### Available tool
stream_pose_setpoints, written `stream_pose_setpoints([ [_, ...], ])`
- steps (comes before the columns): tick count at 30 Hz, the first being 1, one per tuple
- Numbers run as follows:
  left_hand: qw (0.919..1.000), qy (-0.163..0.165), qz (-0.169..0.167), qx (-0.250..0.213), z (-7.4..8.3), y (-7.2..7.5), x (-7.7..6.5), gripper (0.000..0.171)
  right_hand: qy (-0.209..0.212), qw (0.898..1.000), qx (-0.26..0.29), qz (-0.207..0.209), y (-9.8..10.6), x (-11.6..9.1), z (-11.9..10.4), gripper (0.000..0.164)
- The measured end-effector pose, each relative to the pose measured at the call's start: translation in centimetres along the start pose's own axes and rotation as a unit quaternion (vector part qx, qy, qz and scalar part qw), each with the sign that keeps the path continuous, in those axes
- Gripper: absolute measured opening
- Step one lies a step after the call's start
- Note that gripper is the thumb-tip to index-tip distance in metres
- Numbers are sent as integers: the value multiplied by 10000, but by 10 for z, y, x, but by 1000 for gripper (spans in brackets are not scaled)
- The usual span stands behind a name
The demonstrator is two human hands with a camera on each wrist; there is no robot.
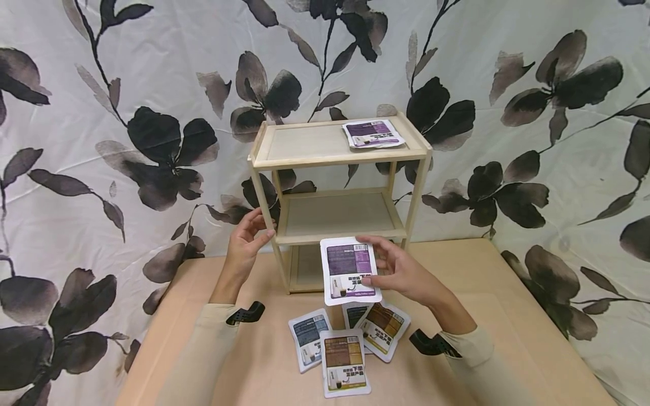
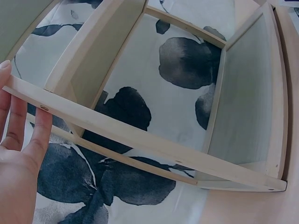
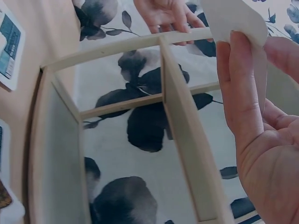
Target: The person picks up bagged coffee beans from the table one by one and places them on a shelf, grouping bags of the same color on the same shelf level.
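In the head view my right hand [image 1: 406, 273] pinches a white and purple sachet [image 1: 350, 270] by its right side, thumb in front and fingers behind. It is held up before the lower part of a small three-tier wooden shelf [image 1: 340, 163]. My left hand [image 1: 245, 248] holds the shelf's left front post, its thumb on the near side; the left wrist view shows fingers [image 2: 39, 133] behind the post [image 2: 112, 128]. A purple sachet [image 1: 373, 133] lies on the right of the top tier, seemingly on another one. From the right wrist, the held sachet [image 3: 233, 21] shows only its pale back.
On the table [image 1: 447, 265] before the shelf lie a blue sachet [image 1: 310, 338], a brown and yellow one [image 1: 342, 361], another brown one [image 1: 384, 330] and a dark one [image 1: 354, 314] partly covered. A floral cloth [image 1: 178, 67] hangs behind the shelf.
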State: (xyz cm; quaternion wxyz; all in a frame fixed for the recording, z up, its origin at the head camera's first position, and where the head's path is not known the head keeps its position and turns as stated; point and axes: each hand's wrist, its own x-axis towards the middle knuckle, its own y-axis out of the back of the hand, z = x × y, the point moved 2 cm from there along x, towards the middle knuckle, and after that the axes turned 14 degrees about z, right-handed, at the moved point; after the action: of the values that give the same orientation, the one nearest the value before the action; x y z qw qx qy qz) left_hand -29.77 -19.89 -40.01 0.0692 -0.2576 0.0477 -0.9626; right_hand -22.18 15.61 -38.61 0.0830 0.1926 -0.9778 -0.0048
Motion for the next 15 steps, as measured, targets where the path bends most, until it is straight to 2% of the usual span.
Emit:
stream_pose_setpoints([
  [15, 10000, 58, -12, -4, -1, 1, 0, 53, 240, 9996, 72, -91, 5, 7, -26, 85],
])
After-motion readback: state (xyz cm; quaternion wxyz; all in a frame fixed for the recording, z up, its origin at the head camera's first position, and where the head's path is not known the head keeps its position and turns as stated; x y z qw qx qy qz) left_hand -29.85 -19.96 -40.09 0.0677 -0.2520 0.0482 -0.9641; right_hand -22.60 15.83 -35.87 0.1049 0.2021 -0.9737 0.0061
